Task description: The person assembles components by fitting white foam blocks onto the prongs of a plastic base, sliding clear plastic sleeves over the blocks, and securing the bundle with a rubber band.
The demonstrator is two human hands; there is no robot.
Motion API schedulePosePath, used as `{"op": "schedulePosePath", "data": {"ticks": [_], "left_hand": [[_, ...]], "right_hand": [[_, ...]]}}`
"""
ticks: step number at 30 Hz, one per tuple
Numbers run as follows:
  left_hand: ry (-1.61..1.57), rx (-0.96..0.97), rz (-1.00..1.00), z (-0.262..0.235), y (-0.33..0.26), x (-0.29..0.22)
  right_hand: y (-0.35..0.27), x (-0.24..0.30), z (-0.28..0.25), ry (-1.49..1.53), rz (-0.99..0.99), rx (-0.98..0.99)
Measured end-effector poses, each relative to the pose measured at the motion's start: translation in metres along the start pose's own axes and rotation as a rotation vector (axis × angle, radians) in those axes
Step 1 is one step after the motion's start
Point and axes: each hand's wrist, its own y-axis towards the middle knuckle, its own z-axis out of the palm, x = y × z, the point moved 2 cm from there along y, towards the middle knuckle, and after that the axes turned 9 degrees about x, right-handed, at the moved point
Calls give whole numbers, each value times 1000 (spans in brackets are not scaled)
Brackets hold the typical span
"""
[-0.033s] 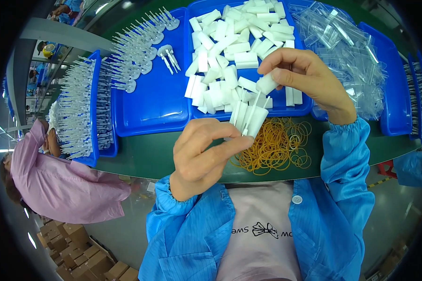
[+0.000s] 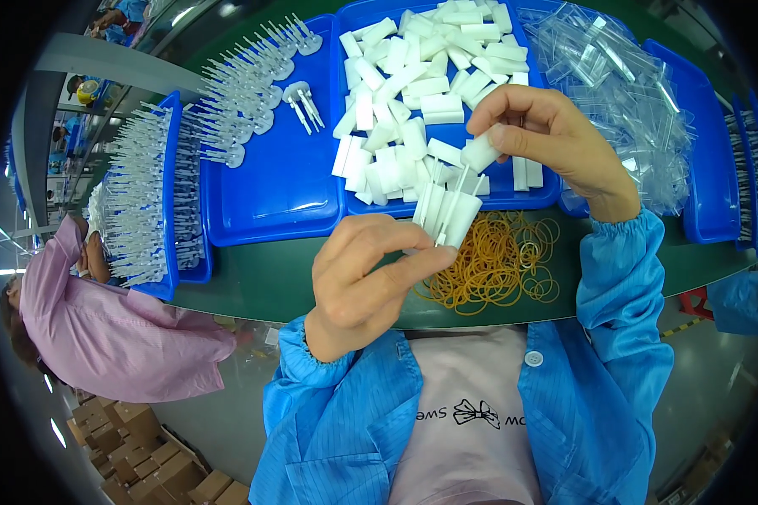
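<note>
My left hand (image 2: pixel 358 278) is closed on a translucent plastic part with thin prongs (image 2: pixel 451 209). White foam pieces (image 2: pixel 461 220) sit around some of its prongs, and bare prong tips stick up from it. Between thumb and fingers, my right hand (image 2: pixel 543 139) pinches another white foam piece (image 2: pixel 480 152), close by or touching the top of one prong; I cannot tell which. Behind both hands, a blue tray (image 2: pixel 343 181) holds a heap of loose white foam pieces (image 2: pixel 421 88). Below the held part, yellow-brown rubber bands (image 2: pixel 488 269) lie piled on the green table (image 2: pixel 265 273).
Left, a blue tray (image 2: pixel 274 215) carries rows of pronged plastic parts (image 2: pixel 236 109); another blue bin (image 2: pixel 170 202) beside it is full of them. Clear plastic sleeves (image 2: pixel 615 109) heap up at right. A person in a pink garment (image 2: pixel 118 320) sits at left. Cardboard boxes (image 2: pixel 139 454) stand on the floor.
</note>
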Motion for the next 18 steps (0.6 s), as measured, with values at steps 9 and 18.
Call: {"op": "schedulePosePath", "data": {"ticks": [9, 18], "left_hand": [[2, 33, 45, 1, 0, -1], [-13, 50, 41, 4, -2, -2]], "right_hand": [[-6, -4, -12, 80, 86, 66], [-4, -4, -4, 91, -27, 91]]}}
